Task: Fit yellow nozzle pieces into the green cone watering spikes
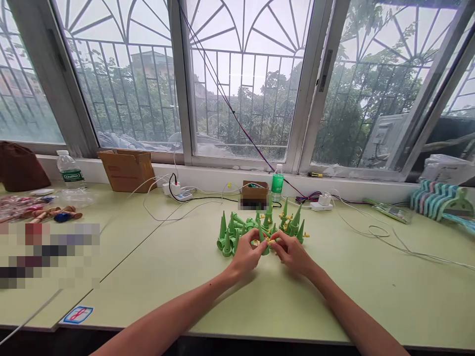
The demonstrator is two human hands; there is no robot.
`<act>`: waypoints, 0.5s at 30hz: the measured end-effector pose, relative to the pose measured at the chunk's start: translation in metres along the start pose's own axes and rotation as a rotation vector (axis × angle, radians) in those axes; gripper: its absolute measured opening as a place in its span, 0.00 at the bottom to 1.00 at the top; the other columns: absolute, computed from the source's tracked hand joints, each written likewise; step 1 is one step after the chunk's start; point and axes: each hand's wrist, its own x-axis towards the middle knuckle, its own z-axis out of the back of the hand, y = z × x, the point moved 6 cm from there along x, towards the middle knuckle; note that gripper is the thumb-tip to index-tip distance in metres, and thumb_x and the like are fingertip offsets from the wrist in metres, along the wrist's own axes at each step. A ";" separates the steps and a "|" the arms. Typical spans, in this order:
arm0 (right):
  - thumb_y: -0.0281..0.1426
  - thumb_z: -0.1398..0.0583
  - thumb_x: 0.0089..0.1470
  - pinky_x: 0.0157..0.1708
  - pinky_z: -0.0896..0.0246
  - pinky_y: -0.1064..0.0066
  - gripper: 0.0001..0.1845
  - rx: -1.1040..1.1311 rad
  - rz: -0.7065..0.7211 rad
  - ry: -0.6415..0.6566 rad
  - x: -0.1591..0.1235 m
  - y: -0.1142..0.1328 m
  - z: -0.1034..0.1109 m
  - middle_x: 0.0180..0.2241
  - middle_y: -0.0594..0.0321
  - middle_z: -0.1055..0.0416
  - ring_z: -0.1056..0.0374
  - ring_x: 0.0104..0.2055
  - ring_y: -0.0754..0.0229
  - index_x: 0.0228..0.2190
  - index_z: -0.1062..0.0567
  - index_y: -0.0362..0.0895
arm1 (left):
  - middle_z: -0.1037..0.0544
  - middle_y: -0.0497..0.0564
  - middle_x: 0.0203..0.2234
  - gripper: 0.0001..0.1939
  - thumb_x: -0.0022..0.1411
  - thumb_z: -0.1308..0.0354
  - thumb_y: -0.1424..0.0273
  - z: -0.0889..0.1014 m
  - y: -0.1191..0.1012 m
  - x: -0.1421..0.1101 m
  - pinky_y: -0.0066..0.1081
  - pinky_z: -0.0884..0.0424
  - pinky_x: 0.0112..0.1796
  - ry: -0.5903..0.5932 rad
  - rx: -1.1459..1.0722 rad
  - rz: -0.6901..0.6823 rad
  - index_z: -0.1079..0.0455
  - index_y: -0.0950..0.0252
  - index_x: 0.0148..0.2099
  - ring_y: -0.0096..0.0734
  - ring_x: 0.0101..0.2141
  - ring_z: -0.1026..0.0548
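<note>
My left hand (245,254) is closed around a green cone-shaped plastic piece (265,250), which stands tip up between the fingers. From the right, my right hand (295,252) pinches a small yellow part (271,242) against the side of that cone. Whether the two are joined cannot be made out. Just behind my hands is a cluster of similar green cones (227,242), some upright and others lying down. On the right of the cluster, several upright cones (296,222) have small yellow parts sticking out at their sides.
A small brown box (255,192) and a water bottle (277,183) stand behind the cones. Cables (185,201) and power strips (321,205) run along the window side. Hangers (441,200) lie far right. A larger cardboard box (126,170) and wooden toys (55,214) are at left.
</note>
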 end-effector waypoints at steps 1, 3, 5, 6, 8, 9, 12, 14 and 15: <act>0.40 0.48 0.63 0.20 0.48 0.74 0.12 0.002 0.001 -0.001 0.000 0.000 0.000 0.17 0.71 0.39 0.44 0.17 0.65 0.36 0.33 0.45 | 0.27 0.50 0.33 0.13 0.58 0.41 0.60 0.000 0.000 0.000 0.23 0.40 0.19 0.004 0.000 0.002 0.32 0.66 0.37 0.21 0.21 0.33; 0.41 0.48 0.63 0.20 0.49 0.74 0.12 0.011 0.002 0.000 0.000 0.000 0.000 0.16 0.71 0.39 0.45 0.17 0.65 0.36 0.33 0.45 | 0.27 0.49 0.32 0.14 0.58 0.41 0.60 0.000 0.000 0.000 0.22 0.40 0.19 0.013 0.000 0.005 0.32 0.66 0.37 0.21 0.21 0.34; 0.41 0.48 0.63 0.19 0.49 0.74 0.12 0.015 0.001 0.004 0.000 0.000 0.000 0.16 0.71 0.40 0.45 0.17 0.65 0.35 0.33 0.45 | 0.27 0.49 0.33 0.14 0.58 0.41 0.59 0.000 0.000 0.000 0.22 0.41 0.18 0.016 0.002 0.005 0.32 0.66 0.37 0.20 0.20 0.34; 0.41 0.48 0.63 0.19 0.49 0.74 0.12 0.013 0.001 0.004 0.000 0.000 -0.001 0.16 0.71 0.40 0.45 0.17 0.65 0.35 0.33 0.45 | 0.27 0.49 0.33 0.14 0.58 0.41 0.59 0.000 0.000 -0.001 0.22 0.41 0.18 0.016 0.004 0.004 0.32 0.66 0.37 0.20 0.20 0.34; 0.41 0.48 0.63 0.19 0.50 0.73 0.13 0.005 0.000 0.001 0.000 -0.001 -0.001 0.16 0.71 0.40 0.46 0.17 0.65 0.34 0.33 0.45 | 0.27 0.49 0.33 0.14 0.58 0.41 0.59 -0.001 0.000 -0.001 0.23 0.41 0.18 0.017 0.008 0.000 0.32 0.66 0.37 0.19 0.19 0.35; 0.41 0.48 0.63 0.19 0.50 0.73 0.13 0.001 0.000 -0.001 0.000 -0.002 -0.001 0.16 0.71 0.40 0.46 0.17 0.65 0.33 0.33 0.45 | 0.27 0.49 0.33 0.14 0.58 0.41 0.59 -0.001 0.000 -0.001 0.23 0.41 0.18 0.019 0.010 -0.002 0.32 0.66 0.37 0.19 0.19 0.35; 0.41 0.49 0.63 0.20 0.51 0.73 0.14 -0.004 -0.004 0.002 0.001 -0.004 -0.001 0.16 0.71 0.41 0.46 0.17 0.65 0.31 0.34 0.45 | 0.27 0.48 0.31 0.14 0.58 0.41 0.59 -0.001 0.000 -0.001 0.22 0.42 0.18 0.026 0.020 -0.003 0.32 0.66 0.37 0.18 0.18 0.37; 0.41 0.49 0.63 0.20 0.51 0.73 0.14 -0.006 -0.004 0.004 0.001 -0.004 -0.001 0.16 0.71 0.41 0.46 0.17 0.65 0.31 0.34 0.45 | 0.28 0.47 0.30 0.15 0.58 0.41 0.58 -0.001 0.001 -0.001 0.22 0.44 0.17 0.032 0.026 0.004 0.32 0.66 0.37 0.17 0.17 0.38; 0.41 0.49 0.63 0.21 0.51 0.73 0.14 -0.009 -0.003 0.004 0.001 -0.005 -0.001 0.16 0.71 0.41 0.46 0.18 0.65 0.30 0.34 0.45 | 0.28 0.47 0.29 0.15 0.58 0.41 0.58 -0.001 0.001 -0.001 0.22 0.45 0.17 0.035 0.025 0.008 0.33 0.66 0.37 0.17 0.17 0.38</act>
